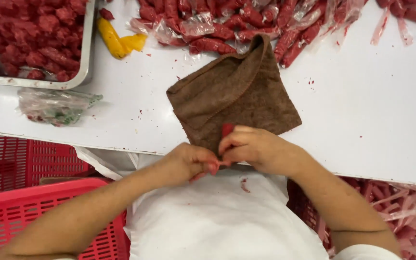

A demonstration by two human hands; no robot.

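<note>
Small red sausage-like piece (227,131), glossy, short, pinched in right hand (252,149) fingers; its top pokes up above the knuckles. Left hand (191,161) closed on a thin pinkish strip at the piece's lower end, fingertips touching the right hand. Both hands sit at the near edge of the white surface (362,106), on a brown cloth (234,94). Beyond the cloth: pile of red wrapped sausages (227,24). Far left of left hand: metal tray (86,53) full of red chunks. Below left hand: red plastic crates (20,212).
</note>
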